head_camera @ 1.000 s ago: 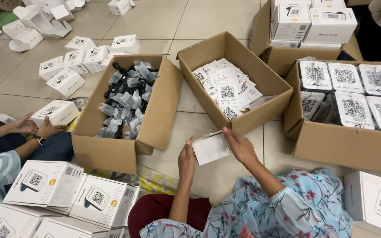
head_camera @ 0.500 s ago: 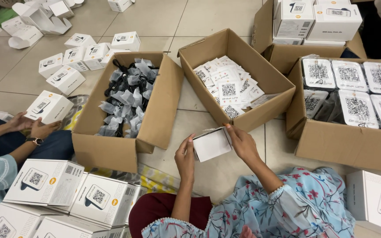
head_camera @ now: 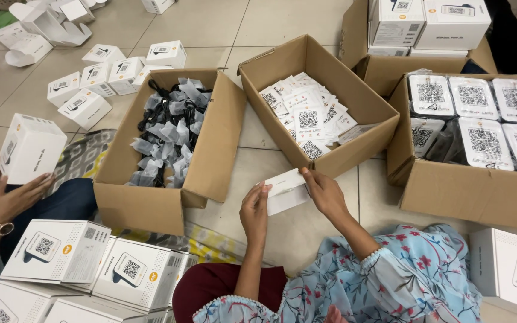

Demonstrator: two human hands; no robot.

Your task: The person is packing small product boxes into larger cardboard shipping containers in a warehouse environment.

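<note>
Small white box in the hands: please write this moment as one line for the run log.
left hand: holds small white box | right hand: holds its other end | behind: carton of printed cards | co-worker's hand: on larger white box

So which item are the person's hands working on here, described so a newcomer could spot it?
Start at the middle cardboard box of printed cards. Just in front of it, both hands, left hand and right hand, hold a small white carton. Its sides facing the camera are blank, unlike the printed boxes nearby.

A small white cardboard box (head_camera: 285, 190) was held just above the tiled floor, between both hands. It was plain and unprinted on the sides that showed, tilted, with its top flap raised along the upper edge, in front of the brown cartons.
</note>
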